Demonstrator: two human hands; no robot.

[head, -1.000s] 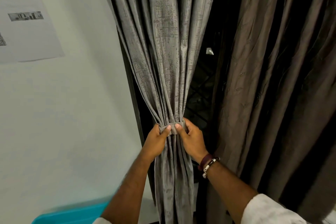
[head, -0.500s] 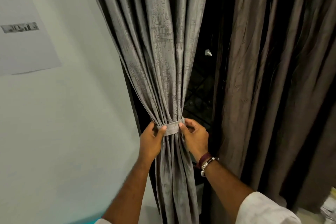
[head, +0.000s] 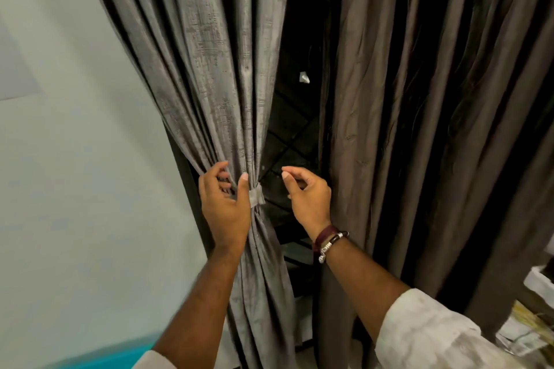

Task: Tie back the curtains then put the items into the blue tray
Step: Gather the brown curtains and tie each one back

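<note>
From the head view, the grey curtain [head: 209,84] hangs at about 12 o'clock, its folds drawn in to a narrow waist just below the middle of the frame, where a tieback band [head: 255,196] of the same grey cloth wraps around it. The left hand [head: 225,204] sits at that waist, at roughly 9 o'clock from the band, fingers loosely curled and spread with the thumb tip upright against the cloth just above the band; it touches the folds lightly, though whether it actually pinches any fabric is hard to tell because the hand hides its own palm side. The right hand [head: 308,195] hovers at 3 o'clock from the band, apart from the curtain, open with the fingers bent in a slack curl and holding nothing; beaded bracelets [head: 329,241] circle its wrist and a pale sleeve [head: 434,335] covers the forearm lower down. Between the grey curtain and a brown curtain [head: 434,99] at 2 o'clock, a dark gap shows a window grille [head: 295,144]. A pale wall [head: 75,159] fills the 9 o'clock side, and a sliver of the blue tray [head: 99,359] shows at 7 o'clock on the bottom edge.
</note>
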